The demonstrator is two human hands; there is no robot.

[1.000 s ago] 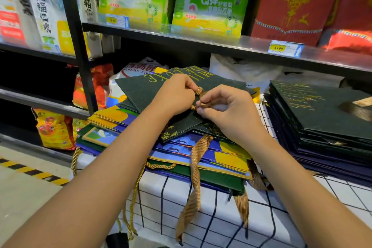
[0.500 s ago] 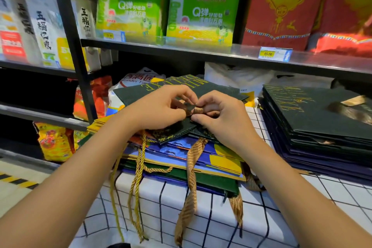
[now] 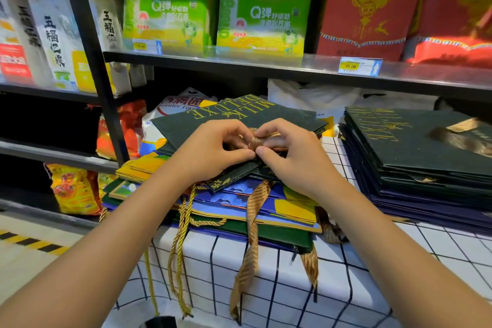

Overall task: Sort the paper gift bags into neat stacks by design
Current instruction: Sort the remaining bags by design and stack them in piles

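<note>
Both hands are meeting over the middle of the mixed pile. The left hand (image 3: pixel 213 152) and the right hand (image 3: pixel 290 154) are each pinching the rolled gold ribbon handle (image 3: pixel 256 141) of the top dark green gift bag (image 3: pixel 234 120), thumbs and forefingers nearly touching, so each grip is clamped on that ribbon rather than on the paper. The bundle is sitting directly between the two grips, so neither hand is nearer. The bag beneath them is lying flat, its long axis running away from the person and skewed to the left, with its mouth edge toward the person and its printed end toward the shelf.

That bag's gold lettering is reading "MILK DELUXE", upside down from this view. Under it the mixed pile (image 3: pixel 266 208) is showing blue-and-yellow bags and a plainer green one, with a loose striped ribbon (image 3: pixel 251 234) and twisted gold cords (image 3: pixel 181 247) hanging over the edge of the counter (image 3: pixel 372 287), which is covered in a white cloth with a black grid.

To the right, well apart from the hands, a sorted stack (image 3: pixel 415 157) of the same green bags is lying, its top also marked "MILK DELUXE". I judge the top bag will have to travel rightward to it, favouring the right hand.

On the shelf (image 3: pixel 239 61) above, green boxes are showing "Q弹", a white sack "五福", and price tags "39.90" and "45.00".
</note>
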